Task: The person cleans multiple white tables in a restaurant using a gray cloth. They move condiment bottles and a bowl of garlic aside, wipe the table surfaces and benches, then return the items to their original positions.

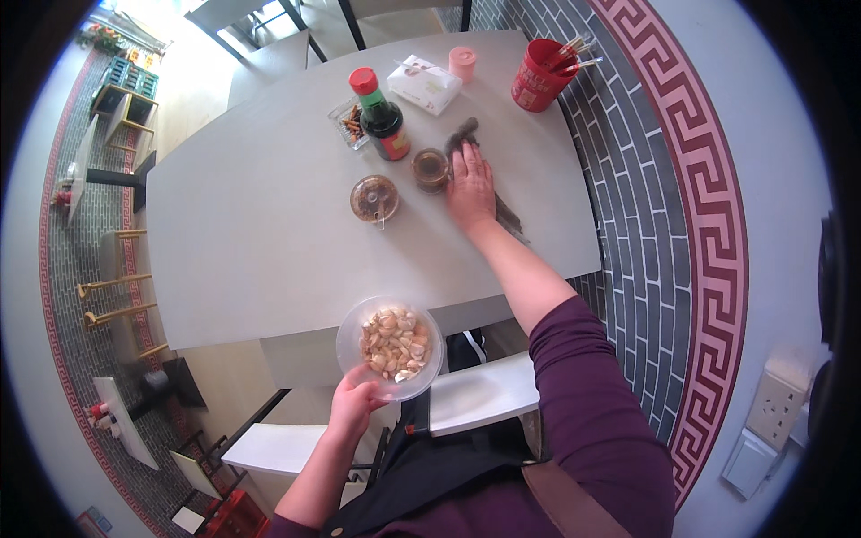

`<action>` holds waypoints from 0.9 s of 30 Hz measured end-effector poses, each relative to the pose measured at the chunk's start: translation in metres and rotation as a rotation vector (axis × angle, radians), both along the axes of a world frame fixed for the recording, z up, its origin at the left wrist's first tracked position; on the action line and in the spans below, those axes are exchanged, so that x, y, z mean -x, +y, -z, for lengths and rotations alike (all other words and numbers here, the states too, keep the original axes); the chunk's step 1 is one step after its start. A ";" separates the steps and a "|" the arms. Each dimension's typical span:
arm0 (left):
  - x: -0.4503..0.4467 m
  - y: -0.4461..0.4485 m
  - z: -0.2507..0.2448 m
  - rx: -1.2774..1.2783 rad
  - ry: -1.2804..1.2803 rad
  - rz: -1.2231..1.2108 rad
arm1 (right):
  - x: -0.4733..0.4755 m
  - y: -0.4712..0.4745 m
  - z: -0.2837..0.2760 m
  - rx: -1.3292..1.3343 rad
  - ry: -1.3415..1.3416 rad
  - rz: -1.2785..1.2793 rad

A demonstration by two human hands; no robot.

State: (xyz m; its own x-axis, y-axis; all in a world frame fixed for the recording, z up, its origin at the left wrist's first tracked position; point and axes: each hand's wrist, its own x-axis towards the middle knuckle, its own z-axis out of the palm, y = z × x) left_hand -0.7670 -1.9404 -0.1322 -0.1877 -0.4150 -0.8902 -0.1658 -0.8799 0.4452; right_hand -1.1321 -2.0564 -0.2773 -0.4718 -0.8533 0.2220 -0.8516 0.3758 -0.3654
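Note:
My left hand (360,397) grips the rim of a translucent plastic bowl (350,329), held in front of the table's near edge. Garlic cloves (395,343), many with skin on, fill its bottom. My right hand (471,185) lies palm down, fingers together, over a dark grey-brown cloth (509,215) on the table; its fingertips hide whether they grip the cloth. Just left of those fingers stands a small glass jar of dark liquid (429,168). A lidded glass condiment jar (374,199) with a spoon handle sticking out is farther left.
Beyond the jars stand a red-capped sauce bottle (387,128), a glass ashtray with butts (346,124), a tissue pack (425,84), a pink roll (462,64) and a red chopstick bucket (541,77). A brick-patterned wall (625,168) borders the table (262,202). A white chair top (484,390) sits close by me.

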 end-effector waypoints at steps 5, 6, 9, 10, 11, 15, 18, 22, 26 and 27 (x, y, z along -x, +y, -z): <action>0.013 -0.003 0.000 0.005 0.028 0.032 | 0.024 -0.020 0.000 -0.005 0.029 -0.040; 0.016 -0.002 0.000 0.002 0.032 0.033 | 0.027 -0.022 0.002 -0.019 0.017 -0.050; 0.023 -0.001 -0.001 0.008 0.053 0.041 | 0.028 -0.024 0.008 -0.081 0.019 -0.040; 0.025 -0.001 -0.001 0.004 0.053 0.052 | 0.027 -0.023 0.008 -0.018 0.026 -0.052; 0.027 -0.001 -0.002 0.004 0.061 0.060 | 0.026 -0.021 0.008 -0.004 0.029 -0.056; 0.032 -0.001 -0.004 0.016 0.080 0.085 | 0.025 0.005 -0.001 0.112 0.028 -0.067; 0.033 -0.001 -0.002 0.008 0.036 0.089 | 0.043 0.045 -0.011 0.179 0.033 0.142; 0.033 0.000 0.002 0.011 0.033 0.097 | 0.072 0.096 -0.016 -0.030 0.150 0.179; 0.037 0.000 0.000 0.010 0.031 0.112 | 0.088 0.123 -0.020 -0.104 0.202 0.048; 0.039 0.000 -0.001 0.022 0.046 0.120 | 0.089 0.130 -0.021 -0.103 0.225 0.025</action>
State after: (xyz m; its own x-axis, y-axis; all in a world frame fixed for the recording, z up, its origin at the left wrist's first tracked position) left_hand -0.8059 -1.9407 -0.1310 -0.2774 -0.4067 -0.8704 -0.2484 -0.8448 0.4739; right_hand -1.2209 -1.9262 -0.2559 -0.4415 -0.8656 0.2363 -0.8972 0.4232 -0.1263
